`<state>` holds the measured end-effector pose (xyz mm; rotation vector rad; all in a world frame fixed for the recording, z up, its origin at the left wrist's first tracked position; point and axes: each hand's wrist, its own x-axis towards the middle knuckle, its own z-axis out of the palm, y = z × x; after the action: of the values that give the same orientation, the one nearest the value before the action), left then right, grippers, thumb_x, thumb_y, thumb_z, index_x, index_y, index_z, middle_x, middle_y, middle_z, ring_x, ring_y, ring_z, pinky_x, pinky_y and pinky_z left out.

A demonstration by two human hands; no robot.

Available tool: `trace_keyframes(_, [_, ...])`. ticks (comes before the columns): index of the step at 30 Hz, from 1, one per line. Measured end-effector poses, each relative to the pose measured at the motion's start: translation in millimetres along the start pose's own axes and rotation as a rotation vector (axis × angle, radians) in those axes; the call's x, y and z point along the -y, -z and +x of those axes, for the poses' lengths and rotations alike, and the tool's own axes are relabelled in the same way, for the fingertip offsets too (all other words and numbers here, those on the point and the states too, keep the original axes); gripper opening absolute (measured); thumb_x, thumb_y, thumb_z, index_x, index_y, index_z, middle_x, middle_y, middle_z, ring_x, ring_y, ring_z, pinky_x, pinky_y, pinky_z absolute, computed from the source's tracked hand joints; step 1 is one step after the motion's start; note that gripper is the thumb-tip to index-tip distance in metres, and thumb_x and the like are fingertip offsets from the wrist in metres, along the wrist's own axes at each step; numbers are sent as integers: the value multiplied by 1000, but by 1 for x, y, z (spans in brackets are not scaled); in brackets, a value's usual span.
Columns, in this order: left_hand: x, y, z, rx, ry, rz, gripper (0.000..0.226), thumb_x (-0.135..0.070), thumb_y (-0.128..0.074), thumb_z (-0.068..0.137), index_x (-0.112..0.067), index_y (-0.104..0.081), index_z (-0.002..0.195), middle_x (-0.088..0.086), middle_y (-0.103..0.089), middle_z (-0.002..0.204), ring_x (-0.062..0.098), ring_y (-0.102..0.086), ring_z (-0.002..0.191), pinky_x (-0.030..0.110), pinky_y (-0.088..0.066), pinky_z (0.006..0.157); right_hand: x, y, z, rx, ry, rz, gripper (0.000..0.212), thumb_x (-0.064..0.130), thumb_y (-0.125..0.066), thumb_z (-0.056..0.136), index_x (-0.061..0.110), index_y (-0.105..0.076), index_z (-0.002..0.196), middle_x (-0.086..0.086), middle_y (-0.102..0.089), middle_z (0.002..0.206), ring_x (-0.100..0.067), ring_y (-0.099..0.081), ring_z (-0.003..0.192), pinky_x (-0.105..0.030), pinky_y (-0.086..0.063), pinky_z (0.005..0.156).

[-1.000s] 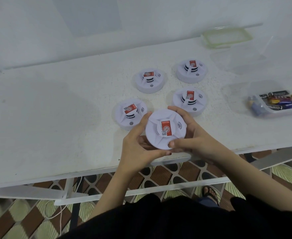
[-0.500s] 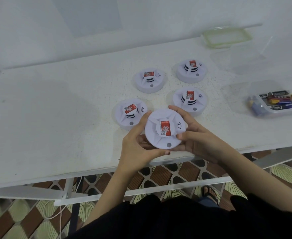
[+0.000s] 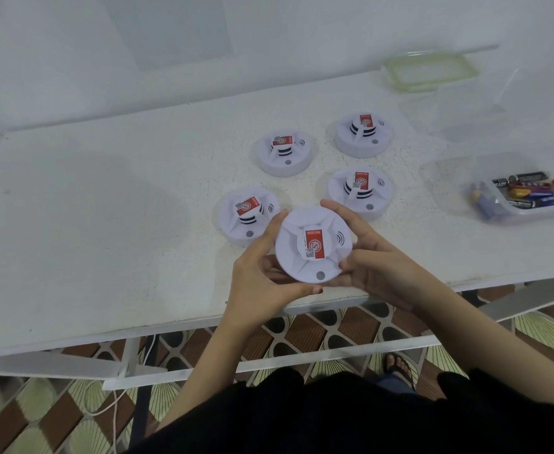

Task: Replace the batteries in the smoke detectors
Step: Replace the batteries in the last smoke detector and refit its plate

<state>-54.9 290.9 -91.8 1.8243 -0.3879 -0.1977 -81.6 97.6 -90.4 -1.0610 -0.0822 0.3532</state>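
Gripping the front smoke detector (image 3: 313,245) by its rim, left hand (image 3: 261,283) curled at its 9 o'clock, right hand (image 3: 375,267) at 3 o'clock, the person holds it over the table (image 3: 105,240) edge. A slipping twist could drop it off that edge, or knock the neighbouring detector (image 3: 248,216) at 10 o'clock.

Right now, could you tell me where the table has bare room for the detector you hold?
The broad left of the table, from the near-left detector to the wall, is bare. A smaller strip runs along the front edge between your right hand and the battery tub. The detector cluster and far-right clear containers are crowded.
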Motion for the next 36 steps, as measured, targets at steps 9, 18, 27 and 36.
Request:
trace_keyframes(9, [1,0,1,1,3,6,104,-6,-92,56,-32,-41,142,-10,-63,126,3,-66,104,21,-57,76,1,-1,0,0,-7,-19,77,-8,-42,73,38,-40,135,-5,-53,138,-31,-59,112,-44,-55,84])
trace_keyframes(18, [2,0,1,-4,5,14,103,-7,-92,56,-39,-41,139,-9,-63,128,5,-66,106,25,-58,78,0,0,0,2,0,-24,76,-7,-42,74,40,-42,134,-3,-54,137,-33,-58,114,-47,-54,86])
trace_keyframes(27, [2,0,2,-6,-5,17,103,-5,-91,57,-28,-41,144,-15,-63,125,4,-66,106,23,-57,78,0,1,1,3,5,-5,76,-8,-40,74,40,-43,133,-1,-55,136,-31,-59,114,-43,-56,83])
trace_keyframes(36, [4,0,3,-4,6,23,105,-3,-91,55,-32,-40,142,-28,-62,121,2,-66,104,22,-57,76,-1,3,1,18,14,17,75,-8,-40,75,38,-41,135,0,-53,138,-30,-59,115,-40,-57,80])
